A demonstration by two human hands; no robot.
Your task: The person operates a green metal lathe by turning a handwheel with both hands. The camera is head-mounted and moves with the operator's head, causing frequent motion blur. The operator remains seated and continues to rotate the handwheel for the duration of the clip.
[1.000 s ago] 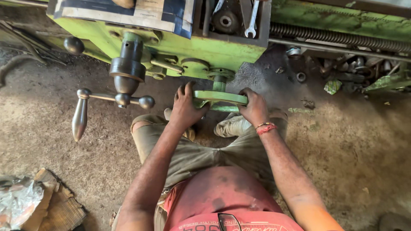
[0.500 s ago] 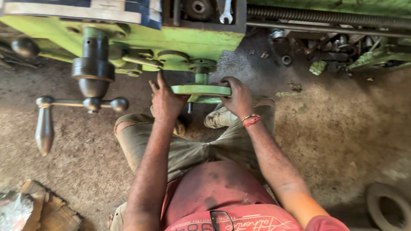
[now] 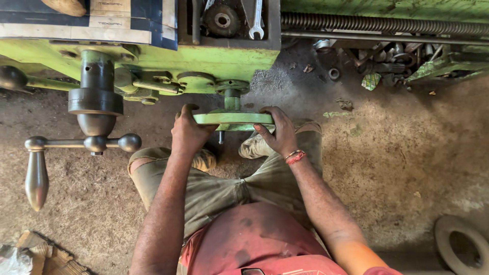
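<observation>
Both hands have stayed on the green handwheel (image 3: pixel 233 118), which sits just below the green lathe carriage (image 3: pixel 153 58). Left hand (image 3: pixel 189 133) closes its grip on the wheel's left rim; right hand (image 3: pixel 277 133) closes on the right rim. A steel crank handle (image 3: pixel 81 144) is left of the wheel.

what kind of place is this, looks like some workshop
Most likely a machine shop. A green lathe fills the top of the view, both hands grip its green handwheel, a spanner lies in its tray, and metal scraps litter the dirt floor beneath it.
</observation>
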